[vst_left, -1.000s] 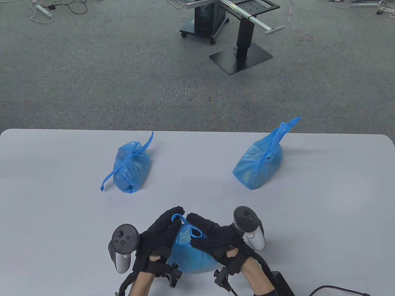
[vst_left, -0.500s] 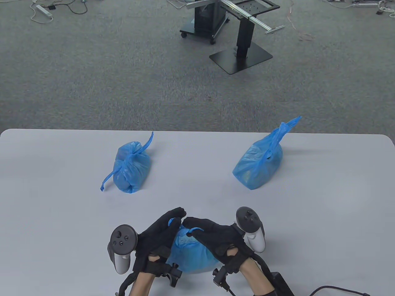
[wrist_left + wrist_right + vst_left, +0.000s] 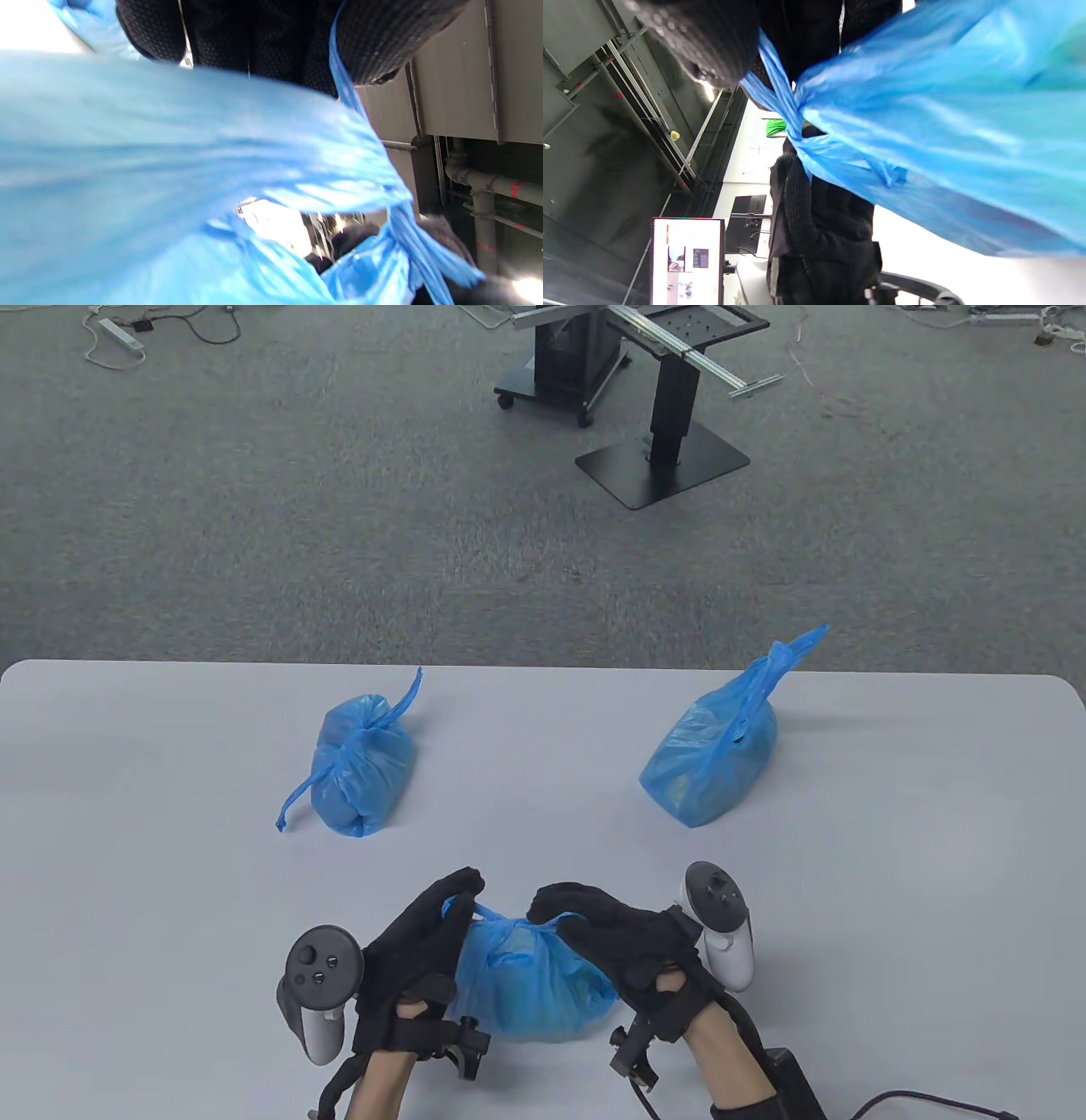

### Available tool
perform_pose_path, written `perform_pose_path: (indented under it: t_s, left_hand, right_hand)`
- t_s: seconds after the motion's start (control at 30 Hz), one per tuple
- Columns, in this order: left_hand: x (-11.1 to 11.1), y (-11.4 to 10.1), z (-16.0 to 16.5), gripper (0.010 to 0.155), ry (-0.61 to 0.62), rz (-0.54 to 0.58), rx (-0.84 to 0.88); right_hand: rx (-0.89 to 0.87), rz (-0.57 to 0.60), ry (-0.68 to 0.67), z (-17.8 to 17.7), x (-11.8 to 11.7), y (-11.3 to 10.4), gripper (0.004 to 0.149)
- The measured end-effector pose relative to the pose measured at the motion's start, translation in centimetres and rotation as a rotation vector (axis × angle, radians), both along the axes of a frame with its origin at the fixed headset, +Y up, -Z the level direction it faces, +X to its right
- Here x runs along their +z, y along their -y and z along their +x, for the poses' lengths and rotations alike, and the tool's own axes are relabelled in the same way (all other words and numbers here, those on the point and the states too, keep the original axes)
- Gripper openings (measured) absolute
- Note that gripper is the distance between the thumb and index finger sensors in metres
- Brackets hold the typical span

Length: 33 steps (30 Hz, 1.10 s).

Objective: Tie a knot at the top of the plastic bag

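Observation:
A filled blue plastic bag (image 3: 526, 984) sits on the white table (image 3: 891, 916) near the front edge, between both hands. My left hand (image 3: 433, 916) pinches one twisted blue top strip (image 3: 485, 911) at the bag's upper left. My right hand (image 3: 594, 925) pinches the other strip at the upper right. The two strips cross in a knot (image 3: 519, 924) over the bag's top and are stretched apart. In the left wrist view the bag (image 3: 169, 169) fills the frame, a strip (image 3: 343, 84) running to the fingers. The right wrist view shows the strip (image 3: 772, 84) leading into my fingers.
Two other tied blue bags lie farther back, one at the left (image 3: 361, 768) and one at the right (image 3: 713, 755). Beyond the table's far edge is grey carpet with a black stand (image 3: 662, 458). A black cable (image 3: 925, 1103) runs along the front right.
My hands have moved apart, left hand to the left and right hand to the right, pulling the two strips outward. The loop seen earlier over the bag has drawn down into a tight crossing.

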<state>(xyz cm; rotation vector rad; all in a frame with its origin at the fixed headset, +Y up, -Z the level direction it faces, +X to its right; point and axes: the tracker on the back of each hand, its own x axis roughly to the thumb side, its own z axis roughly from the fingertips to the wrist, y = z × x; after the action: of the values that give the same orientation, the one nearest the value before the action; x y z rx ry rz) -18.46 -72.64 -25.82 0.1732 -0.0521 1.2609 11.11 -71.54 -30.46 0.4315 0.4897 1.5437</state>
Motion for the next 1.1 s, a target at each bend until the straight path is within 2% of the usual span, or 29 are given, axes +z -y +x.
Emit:
perform_pose_path:
  t_s: [0.37,0.57,0.73,0.87,1.0,1.1]
  left_hand:
    - [-0.2,0.1,-1.6,0.046,-0.133,-0.027,-0.257]
    - [-0.3,0.5,-2.3,0.046,-0.190,-0.079,-0.351]
    - [-0.5,0.9,-2.9,0.045,-0.229,-0.124,-0.518]
    - [-0.8,1.4,-3.0,0.045,-0.214,-0.167,-0.610]
    - [-1.3,1.6,-2.4,0.042,-0.113,-0.180,-0.771]
    - [-1.3,1.5,-2.6,0.041,-0.147,-0.187,-0.760]
  right_hand:
    - [0.155,-0.033,-0.017,3.0,-1.5,0.5,0.044]
    - [0.229,-0.060,0.030,4.6,-2.0,0.9,0.043]
    - [0.317,-0.125,0.096,6.1,-2.5,1.9,0.043]
    - [0.404,-0.159,0.145,7.3,-2.9,2.7,0.042]
    - [0.573,-0.132,0.223,7.9,-3.0,3.3,0.041]
    - [0.636,-0.120,0.252,7.8,-2.9,2.8,0.041]
